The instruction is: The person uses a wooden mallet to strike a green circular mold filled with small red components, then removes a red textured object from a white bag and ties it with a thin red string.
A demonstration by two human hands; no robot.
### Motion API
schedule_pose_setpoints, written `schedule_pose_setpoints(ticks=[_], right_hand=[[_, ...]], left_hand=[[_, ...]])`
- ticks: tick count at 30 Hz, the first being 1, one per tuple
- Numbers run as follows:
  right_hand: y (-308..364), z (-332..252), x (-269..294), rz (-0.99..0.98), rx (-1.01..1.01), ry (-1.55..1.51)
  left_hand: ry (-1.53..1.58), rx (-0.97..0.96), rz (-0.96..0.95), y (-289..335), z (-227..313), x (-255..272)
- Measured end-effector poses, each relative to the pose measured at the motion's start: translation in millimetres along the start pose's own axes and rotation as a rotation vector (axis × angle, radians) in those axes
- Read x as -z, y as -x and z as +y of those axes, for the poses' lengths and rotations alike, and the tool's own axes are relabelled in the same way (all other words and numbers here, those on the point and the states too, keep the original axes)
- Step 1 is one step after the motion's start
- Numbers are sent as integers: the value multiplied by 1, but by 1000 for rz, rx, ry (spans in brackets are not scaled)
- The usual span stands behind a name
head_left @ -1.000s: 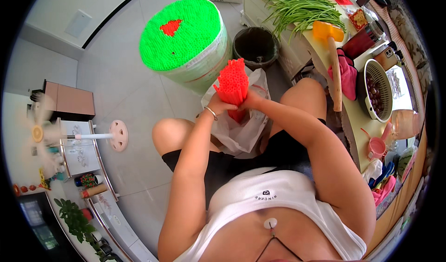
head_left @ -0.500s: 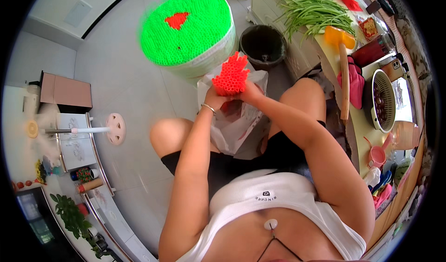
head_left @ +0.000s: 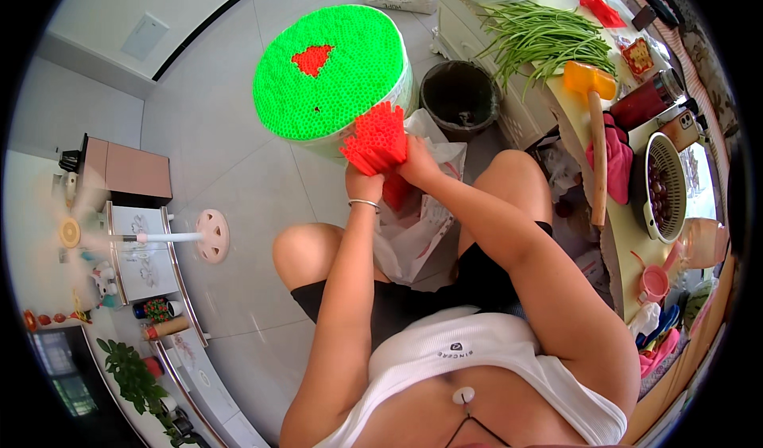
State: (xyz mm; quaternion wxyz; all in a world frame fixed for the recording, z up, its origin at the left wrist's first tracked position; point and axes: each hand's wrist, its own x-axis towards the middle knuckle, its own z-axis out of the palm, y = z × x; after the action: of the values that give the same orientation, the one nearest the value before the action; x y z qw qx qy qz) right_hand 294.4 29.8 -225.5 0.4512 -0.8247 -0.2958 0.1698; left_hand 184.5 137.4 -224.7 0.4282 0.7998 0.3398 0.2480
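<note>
My left hand (head_left: 365,182) and right hand (head_left: 419,162) carried the red straw bundle (head_left: 375,139) leftward, off its place above the white bag (head_left: 400,249). It tilted and, in my view, came to overlap the near edge of the packed green straws (head_left: 334,86), previously uncovered there.

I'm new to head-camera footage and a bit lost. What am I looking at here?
There's no machine: these are a person's bare hands, seen from above by a fisheye camera worn on their head, so straight edges bend. The left hand and right hand together hold a bundle of thin red tubes above a whitish plastic bag. Beyond them stands a round tub packed with green tubes. On the table at right are green stalks, an orange-headed mallet and a colander.
</note>
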Motion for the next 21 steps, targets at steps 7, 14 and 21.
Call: schedule_pose_setpoints(ticks=[7,14,21], right_hand=[[-12,5,-2,-41,21,23],[-16,0,5,-126,-73,33],[-12,-15,22,-189,-1,-46]], left_hand=[[-265,201,-69,-13,-3,-1],[63,166,38,-14,-14,2],[75,176,-58,-11,-16,5]])
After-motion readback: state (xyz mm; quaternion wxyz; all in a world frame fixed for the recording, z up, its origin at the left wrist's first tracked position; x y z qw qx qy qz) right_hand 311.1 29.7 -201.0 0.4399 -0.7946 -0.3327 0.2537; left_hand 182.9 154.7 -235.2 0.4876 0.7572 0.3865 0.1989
